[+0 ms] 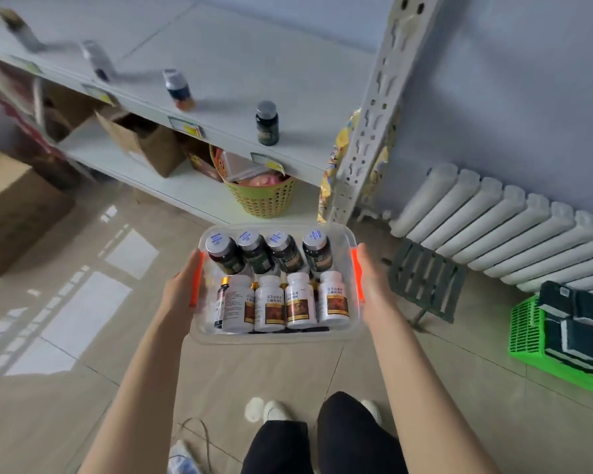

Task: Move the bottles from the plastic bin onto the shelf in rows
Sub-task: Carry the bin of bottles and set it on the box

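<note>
Clear plastic bin (275, 339) is held up in front of the shelf (254, 63), full of bottles (302, 299) laid in two rows. Its orange handles (356, 271) are gripped by the left hand (182, 289) and right hand (370, 282), with the fingers tucked under and mostly hidden. It seems the bin is being carried over. Next, it should be set down so a hand is freed to lift a bottle.

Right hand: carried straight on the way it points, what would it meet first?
Probably the shelf's perforated upright, beyond the plastic bin that the right hand grips; depth is unclear.
</note>
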